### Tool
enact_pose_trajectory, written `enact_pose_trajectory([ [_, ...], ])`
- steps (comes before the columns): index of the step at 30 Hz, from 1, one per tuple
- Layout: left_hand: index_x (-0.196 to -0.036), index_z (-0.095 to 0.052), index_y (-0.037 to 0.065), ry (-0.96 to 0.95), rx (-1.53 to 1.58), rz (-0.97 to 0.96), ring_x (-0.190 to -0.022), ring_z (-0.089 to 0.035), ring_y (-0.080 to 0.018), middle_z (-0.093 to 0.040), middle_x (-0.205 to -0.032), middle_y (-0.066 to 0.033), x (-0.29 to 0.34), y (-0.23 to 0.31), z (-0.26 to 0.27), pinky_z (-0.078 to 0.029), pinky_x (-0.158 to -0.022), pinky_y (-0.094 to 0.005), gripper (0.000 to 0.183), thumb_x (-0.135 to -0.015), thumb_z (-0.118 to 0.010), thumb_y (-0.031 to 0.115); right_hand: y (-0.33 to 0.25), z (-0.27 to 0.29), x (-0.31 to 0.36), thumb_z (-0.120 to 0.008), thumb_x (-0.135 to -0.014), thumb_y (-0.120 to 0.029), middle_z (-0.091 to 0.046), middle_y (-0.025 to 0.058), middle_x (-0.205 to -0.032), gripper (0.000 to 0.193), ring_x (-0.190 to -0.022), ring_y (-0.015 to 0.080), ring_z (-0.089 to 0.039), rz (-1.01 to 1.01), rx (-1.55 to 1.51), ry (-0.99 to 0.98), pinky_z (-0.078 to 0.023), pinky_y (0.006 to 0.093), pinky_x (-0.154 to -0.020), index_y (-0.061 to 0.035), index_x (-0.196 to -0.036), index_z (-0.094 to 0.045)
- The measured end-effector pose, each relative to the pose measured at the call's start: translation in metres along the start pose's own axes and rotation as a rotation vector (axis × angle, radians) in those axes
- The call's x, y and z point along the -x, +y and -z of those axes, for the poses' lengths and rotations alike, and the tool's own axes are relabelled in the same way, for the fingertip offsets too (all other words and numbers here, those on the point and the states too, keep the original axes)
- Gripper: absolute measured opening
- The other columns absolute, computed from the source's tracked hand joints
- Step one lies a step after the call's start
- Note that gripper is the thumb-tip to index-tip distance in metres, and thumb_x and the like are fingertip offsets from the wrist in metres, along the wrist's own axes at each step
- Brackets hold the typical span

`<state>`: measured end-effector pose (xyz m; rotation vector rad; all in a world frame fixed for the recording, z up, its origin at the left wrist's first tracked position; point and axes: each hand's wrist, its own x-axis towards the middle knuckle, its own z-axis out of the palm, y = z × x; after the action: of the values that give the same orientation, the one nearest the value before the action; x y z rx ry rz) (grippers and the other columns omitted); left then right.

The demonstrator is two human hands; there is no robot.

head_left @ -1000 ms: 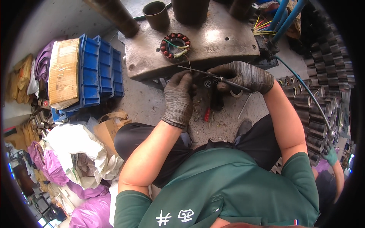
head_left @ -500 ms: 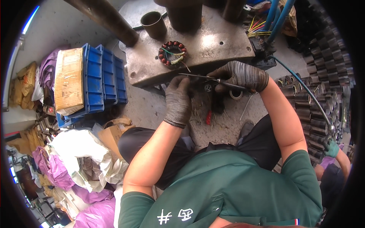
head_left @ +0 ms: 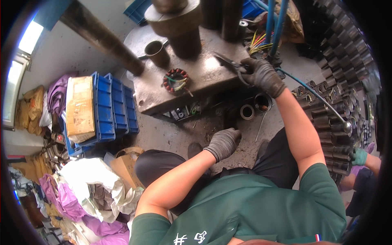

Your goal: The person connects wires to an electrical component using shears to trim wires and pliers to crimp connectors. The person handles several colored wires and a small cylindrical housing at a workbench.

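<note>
r hand has lifted from the floor parts up to the block edge, gloved fingers clenched on pliers. l hand dropped low, loosely curled, holding nothing i can see. stator sits on block, untouched.

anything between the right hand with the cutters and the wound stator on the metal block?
Nothing visible. The right hand holds the cutters over the metal block; bare block surface runs from there to the stator. The steel cup and big cylinder stand behind that line.
</note>
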<state>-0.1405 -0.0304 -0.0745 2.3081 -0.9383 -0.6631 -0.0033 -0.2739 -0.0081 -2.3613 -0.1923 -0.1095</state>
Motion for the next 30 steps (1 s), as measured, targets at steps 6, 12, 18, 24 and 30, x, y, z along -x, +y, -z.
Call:
enact_pose_trajectory([
  [6,-0.109,-0.071,0.008,-0.079,-0.174,0.016,-0.102,-0.07,-0.0391,-0.073,-0.104,-0.0193,-0.016,-0.014,-0.007,-0.056,-0.086,-0.0498,0.023,-0.089,-0.062,0.012,-0.031,-0.013,-0.007,-0.077,-0.088,-0.016,-0.072,0.0169,-0.097,0.026,-0.09,0.0296,-0.07,0.203,0.088,0.132,-0.055,0.0387,-0.083,-0.0016,-0.108,-0.073],
  [12,-0.107,-0.073,0.006,-0.199,-0.404,0.188,-0.1,-0.072,-0.0391,-0.075,-0.104,-0.0207,-0.034,-0.034,0.008,-0.058,-0.084,-0.0502,0.024,-0.085,-0.065,0.014,0.012,0.005,-0.007,-0.068,-0.094,-0.013,-0.07,0.0144,-0.089,0.022,-0.077,0.024,-0.069,-0.032,-0.367,0.415,-0.055,0.037,-0.068,-0.0006,-0.111,-0.071],
  [18,-0.115,-0.074,0.006,-0.256,-0.381,0.303,-0.107,-0.07,-0.0406,-0.073,-0.114,-0.0223,-0.037,-0.06,0.004,-0.057,-0.089,-0.0502,0.029,-0.089,-0.064,0.014,0.075,0.015,-0.039,-0.057,-0.102,-0.013,-0.064,0.0037,-0.079,0.012,-0.057,0.0156,-0.057,-0.785,-1.443,0.504,-0.047,0.0272,-0.048,-0.0098,-0.113,-0.061],
  [24,-0.116,-0.075,0.01,-0.137,-0.448,0.326,-0.11,-0.07,-0.04,-0.074,-0.115,-0.0213,-0.04,-0.077,-0.002,-0.056,-0.092,-0.0515,0.031,-0.088,-0.065,0.016,0.1,-0.002,-0.072,-0.056,-0.105,-0.023,-0.061,0.0022,-0.074,0.018,-0.056,0.0129,-0.054,-0.817,-1.694,0.443,-0.042,0.0243,-0.046,-0.0065,-0.1,-0.06],
  [30,-0.132,-0.068,0.013,-0.253,-0.389,0.474,-0.121,-0.067,-0.0374,-0.069,-0.13,-0.0209,-0.035,-0.083,0.014,-0.055,-0.099,-0.0485,0.041,-0.092,-0.061,0.021,0.113,-0.008,-0.097,-0.055,-0.107,-0.024,-0.049,-0.0054,-0.068,0.023,-0.047,0.0062,-0.037,-0.834,-1.816,0.557,-0.026,0.0222,-0.04,-0.0095,-0.09,-0.056],
])
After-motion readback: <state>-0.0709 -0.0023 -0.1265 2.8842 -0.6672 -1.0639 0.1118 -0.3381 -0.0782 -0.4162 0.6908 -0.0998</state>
